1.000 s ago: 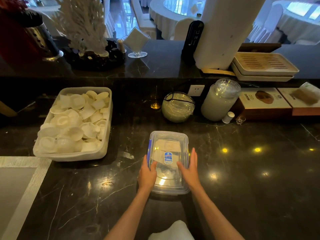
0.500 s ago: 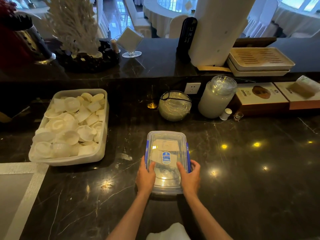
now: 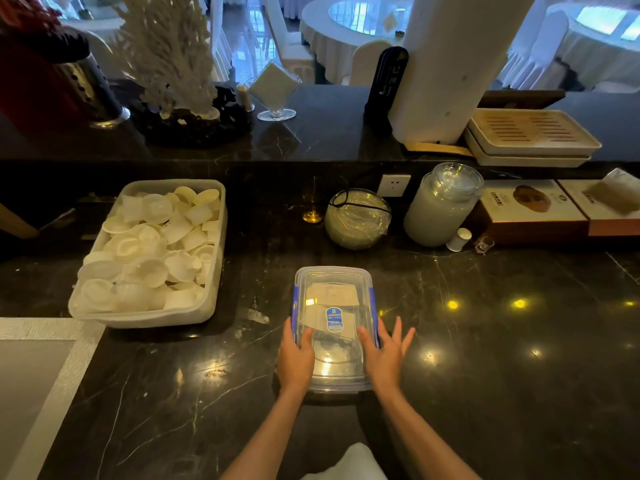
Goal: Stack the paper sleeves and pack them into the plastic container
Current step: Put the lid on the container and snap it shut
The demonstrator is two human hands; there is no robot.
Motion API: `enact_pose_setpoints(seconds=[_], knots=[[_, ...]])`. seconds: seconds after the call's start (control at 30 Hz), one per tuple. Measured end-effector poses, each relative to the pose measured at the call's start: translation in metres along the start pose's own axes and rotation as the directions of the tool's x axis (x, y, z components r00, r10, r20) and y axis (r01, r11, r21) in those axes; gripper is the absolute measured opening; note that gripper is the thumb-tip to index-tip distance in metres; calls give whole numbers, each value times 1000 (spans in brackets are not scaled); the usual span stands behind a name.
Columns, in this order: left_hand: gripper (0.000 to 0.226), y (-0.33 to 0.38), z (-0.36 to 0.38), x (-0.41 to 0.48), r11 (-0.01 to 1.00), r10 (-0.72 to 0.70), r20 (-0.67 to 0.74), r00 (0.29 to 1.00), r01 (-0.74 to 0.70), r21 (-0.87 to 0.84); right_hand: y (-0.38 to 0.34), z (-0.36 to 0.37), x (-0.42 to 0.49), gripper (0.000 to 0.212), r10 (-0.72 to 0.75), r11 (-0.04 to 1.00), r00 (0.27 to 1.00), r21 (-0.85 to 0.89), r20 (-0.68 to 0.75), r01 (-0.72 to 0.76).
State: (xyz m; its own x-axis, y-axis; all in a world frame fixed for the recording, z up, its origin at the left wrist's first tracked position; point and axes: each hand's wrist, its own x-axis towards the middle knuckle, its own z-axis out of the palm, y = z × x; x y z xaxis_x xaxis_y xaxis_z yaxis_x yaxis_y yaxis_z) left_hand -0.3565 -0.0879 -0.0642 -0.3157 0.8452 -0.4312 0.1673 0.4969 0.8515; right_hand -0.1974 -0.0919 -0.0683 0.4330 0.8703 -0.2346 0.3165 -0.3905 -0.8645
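Note:
A clear plastic container with blue side clips and a lid with a blue sticker lies on the dark marble counter in front of me. Pale paper shows through the lid. My left hand rests on the container's near left side, thumb on the lid. My right hand lies along its near right side, thumb on the lid and fingers spread out past the edge. A white tub to the left holds several loose white paper sleeves.
Behind the container stand a round glass bowl, a tall lidded jar and flat boxes. A wall socket sits under a raised ledge carrying trays, a white column and a coral ornament.
My right hand's fingers have lifted off the container's side and spread outward. My left hand has stayed on the near left side. The container has not moved.

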Motion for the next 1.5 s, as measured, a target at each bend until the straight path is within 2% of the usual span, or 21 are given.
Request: enact_pose_setpoints(seconds=[0.07, 0.17, 0.23, 0.27, 0.4, 0.5, 0.57, 0.63, 0.67, 0.7, 0.77, 0.83, 0.87, 0.9, 0.97, 1.0, 1.07, 1.2, 1.3, 1.4, 1.5], knots=[[57, 4, 5, -7, 989, -86, -74, 994, 76, -125, -9, -1, 18, 59, -35, 982, 995, -181, 88, 50], [59, 14, 15, -24, 916, -329, -220, 918, 255, -309, -40, 5, 53, 55, -25, 844, 953, -504, 302, 182], [62, 20, 21, -36, 818, -505, -155, 849, 414, -399, -62, 16, 71, 51, 3, 743, 902, -604, 431, 286], [64, 19, 23, -40, 775, -550, -99, 829, 463, -430, -72, 22, 77, 49, 23, 705, 876, -629, 482, 328], [70, 8, 25, -52, 718, -493, 57, 868, 443, -537, -94, 43, 82, 52, 101, 650, 810, -654, 578, 386], [59, 4, 12, -56, 784, -448, 191, 874, 486, -387, -96, 43, 80, 54, 77, 585, 803, -679, 591, 444], [48, 7, -7, -55, 830, -412, 325, 851, 498, -250, -94, 39, 73, 55, 25, 563, 820, -686, 571, 461], [32, 6, -26, -51, 902, -351, 432, 831, 423, -82, -86, 29, 60, 60, -87, 627, 855, -639, 512, 446], [22, 5, -36, -49, 946, -283, 438, 853, 324, -19, -78, 22, 51, 62, -145, 678, 873, -596, 466, 431], [15, 3, -45, -46, 983, -179, 385, 906, 184, 26, -67, 15, 41, 62, -186, 729, 890, -549, 417, 409], [14, -1, -65, -41, 981, 92, 150, 984, -115, 157, -42, 0, 18, 64, -185, 844, 923, -427, 337, 325], [20, -4, -82, -34, 891, 330, -19, 944, -305, 338, -18, -13, -3, 68, -114, 968, 940, -179, 322, 178], [30, -7, -89, -29, 863, 361, -38, 932, -319, 391, -10, -19, -12, 69, -89, 994, 935, -27, 343, 105], [41, -11, -93, -21, 875, 319, -29, 947, -283, 392, -5, -23, -18, 69, -84, 994, 926, 102, 369, 49], [55, -15, -93, -10, 945, 184, 48, 982, -190, 266, 2, -30, -24, 69, -68, 977, 907, 214, 416, -25], [58, -16, -91, -8, 959, 164, 97, 982, -182, 217, 4, -31, -23, 69, -56, 975, 905, 217, 422, -41], [63, -18, -85, -5, 947, 195, 141, 971, -224, 231, 4, -29, -15, 68, -37, 975, 908, 214, 417, -59], [64, -14, -78, 3, 936, 253, 145, 957, -280, 214, -10, -28, 6, 68, -6, 971, 914, 223, 405, -93], [66, -15, -72, 6, 881, 255, 148, 956, -293, 371, -16, -31, 14, 69, -1, 971, 904, 216, 428, -102], [69, -23, -69, 0, 724, 363, 144, 921, -376, 578, -12, -34, 9, 67, -47, 999, 928, 5, 369, 48], [73, -33, -66, -5, 569, 489, 285, 824, -549, 612, 4, -37, -1, 64, -224, 908, 909, -265, 350, 326]])
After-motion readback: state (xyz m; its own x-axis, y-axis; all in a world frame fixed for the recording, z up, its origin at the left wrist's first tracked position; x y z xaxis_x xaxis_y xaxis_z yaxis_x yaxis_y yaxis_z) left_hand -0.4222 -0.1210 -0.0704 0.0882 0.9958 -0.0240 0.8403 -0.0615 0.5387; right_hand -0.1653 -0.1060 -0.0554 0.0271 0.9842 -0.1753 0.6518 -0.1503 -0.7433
